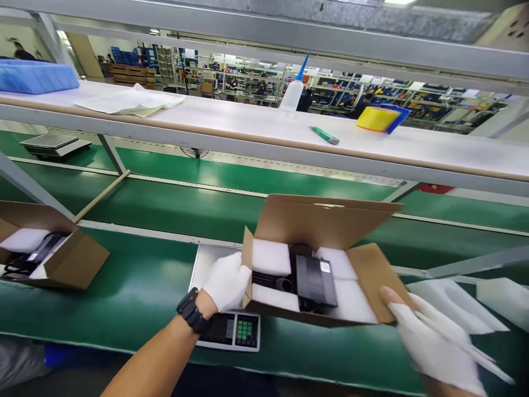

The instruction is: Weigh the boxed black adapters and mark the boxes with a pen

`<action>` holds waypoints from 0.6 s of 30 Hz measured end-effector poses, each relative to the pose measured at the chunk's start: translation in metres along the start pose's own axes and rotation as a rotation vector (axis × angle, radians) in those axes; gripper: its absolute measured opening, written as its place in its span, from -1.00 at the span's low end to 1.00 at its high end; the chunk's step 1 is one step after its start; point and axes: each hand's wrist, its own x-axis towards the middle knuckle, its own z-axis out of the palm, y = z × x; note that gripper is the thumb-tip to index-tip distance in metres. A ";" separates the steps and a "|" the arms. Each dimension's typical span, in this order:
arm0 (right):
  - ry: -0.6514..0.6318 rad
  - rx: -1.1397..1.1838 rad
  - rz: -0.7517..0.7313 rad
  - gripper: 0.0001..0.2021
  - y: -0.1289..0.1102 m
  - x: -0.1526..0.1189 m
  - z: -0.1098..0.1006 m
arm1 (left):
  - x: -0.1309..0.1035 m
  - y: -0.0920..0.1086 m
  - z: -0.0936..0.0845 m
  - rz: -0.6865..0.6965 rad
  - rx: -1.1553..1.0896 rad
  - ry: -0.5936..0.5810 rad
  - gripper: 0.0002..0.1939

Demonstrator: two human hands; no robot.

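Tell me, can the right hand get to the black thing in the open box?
Probably yes. The right hand touches the box's side flap, the box is open on top, and nothing covers the black thing.

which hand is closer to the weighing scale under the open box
Left. The left hand rests on the cardboard box wall directly over the scale; the right hand is at the box's far right flap.
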 end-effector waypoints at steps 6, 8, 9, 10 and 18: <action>-0.239 0.307 -0.020 -0.45 -0.077 -0.050 0.111 | -0.035 -0.081 -0.058 -0.201 0.022 0.164 -0.72; -0.243 0.307 -0.065 -0.45 -0.088 -0.056 0.126 | -0.045 -0.099 -0.067 -0.232 -0.097 0.211 -0.70; -0.282 0.340 -0.073 -0.45 -0.090 -0.058 0.128 | -0.049 -0.108 -0.069 -0.250 -0.199 0.229 -0.66; -0.342 0.417 -0.063 -0.44 -0.088 -0.058 0.129 | -0.052 -0.118 -0.070 -0.272 -0.331 0.251 -0.59; -0.452 0.562 0.309 -0.47 0.026 -0.067 0.179 | -0.093 -0.266 0.020 -0.649 -0.217 0.343 -0.43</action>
